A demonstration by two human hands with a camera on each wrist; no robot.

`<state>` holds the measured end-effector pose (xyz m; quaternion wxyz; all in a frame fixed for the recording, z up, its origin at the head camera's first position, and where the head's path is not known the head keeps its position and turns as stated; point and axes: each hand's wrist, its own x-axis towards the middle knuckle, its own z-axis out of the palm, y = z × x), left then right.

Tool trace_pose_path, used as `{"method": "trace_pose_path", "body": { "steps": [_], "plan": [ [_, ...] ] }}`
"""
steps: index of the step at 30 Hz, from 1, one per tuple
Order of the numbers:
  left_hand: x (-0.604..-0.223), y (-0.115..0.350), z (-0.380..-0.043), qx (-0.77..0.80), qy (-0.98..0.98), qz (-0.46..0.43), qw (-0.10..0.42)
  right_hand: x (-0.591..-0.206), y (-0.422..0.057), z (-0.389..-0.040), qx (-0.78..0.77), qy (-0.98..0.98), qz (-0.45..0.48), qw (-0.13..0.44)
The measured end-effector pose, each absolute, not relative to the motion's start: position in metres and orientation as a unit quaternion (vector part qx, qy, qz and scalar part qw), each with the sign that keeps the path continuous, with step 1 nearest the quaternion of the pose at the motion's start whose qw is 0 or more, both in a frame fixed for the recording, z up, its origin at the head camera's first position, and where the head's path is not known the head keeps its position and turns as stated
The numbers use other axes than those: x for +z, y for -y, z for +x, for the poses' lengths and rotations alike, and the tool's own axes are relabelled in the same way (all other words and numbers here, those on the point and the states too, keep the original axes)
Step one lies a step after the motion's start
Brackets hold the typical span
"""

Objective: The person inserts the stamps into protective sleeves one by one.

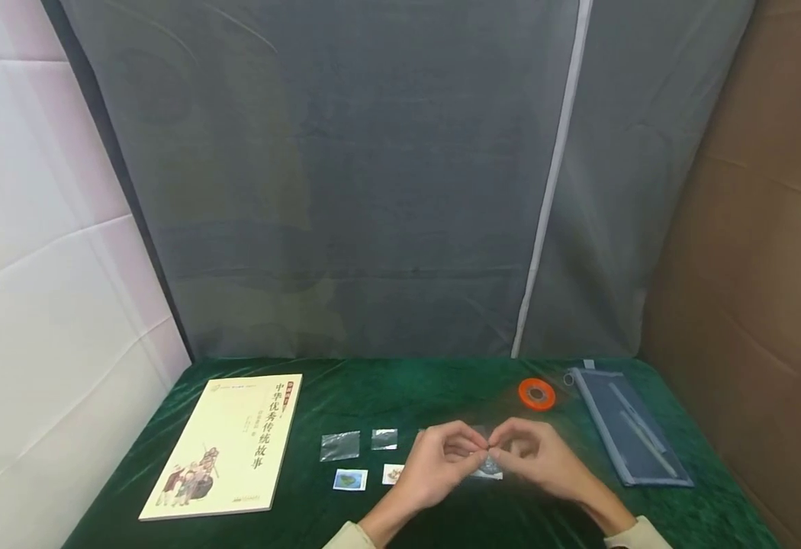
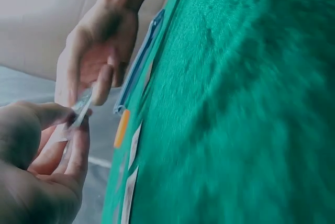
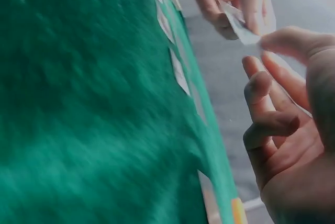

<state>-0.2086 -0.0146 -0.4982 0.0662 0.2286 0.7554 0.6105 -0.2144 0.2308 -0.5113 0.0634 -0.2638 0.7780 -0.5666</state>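
My left hand (image 1: 439,463) and right hand (image 1: 539,460) meet above the front of the table, fingertips almost touching. Between them is a small clear plastic sleeve (image 2: 81,110); whether anything lies inside it I cannot tell. In the right wrist view the left thumb and fingers pinch the sleeve (image 3: 239,28), while the right thumb and index finger are at its corner. A blue-and-green stamp (image 1: 350,479) lies left of the hands. Beside it a pale stamp (image 1: 391,473) is partly covered by the left hand. Behind the stamps lie two clear sleeves, a larger one (image 1: 340,446) and a smaller one (image 1: 384,438).
A cream book (image 1: 236,435) lies at the left on the green cloth (image 1: 291,526). An orange tape roll (image 1: 536,394) sits behind the right hand. At the right is a blue-edged mesh pouch (image 1: 613,427) with thin tools inside. Fabric walls enclose the table's back and sides.
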Motion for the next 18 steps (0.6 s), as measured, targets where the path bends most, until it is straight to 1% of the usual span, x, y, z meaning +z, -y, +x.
{"method": "trace_pose_path", "body": {
  "steps": [2,4,8,13,18],
  "plan": [
    [-0.501,0.007,-0.211,0.604,-0.762,0.222,0.067,-0.511,-0.238,-0.218,-0.551,-0.786,-0.276,0.051],
    [-0.503,0.001,-0.214,0.594,-0.772,0.215,0.067,-0.512,-0.246,-0.222,-0.537,-0.796,-0.274,0.05],
    [-0.506,-0.003,-0.219,0.572,-0.789,0.215,0.07,-0.515,-0.26,-0.227,-0.517,-0.812,-0.261,0.071],
    [-0.51,-0.007,-0.224,0.529,-0.81,0.245,0.07,-0.515,-0.269,-0.229,-0.488,-0.833,-0.244,0.092],
    [-0.508,-0.015,-0.226,0.492,-0.826,0.269,0.057,-0.517,-0.271,-0.23,-0.459,-0.851,-0.24,0.087]
  ]
}}
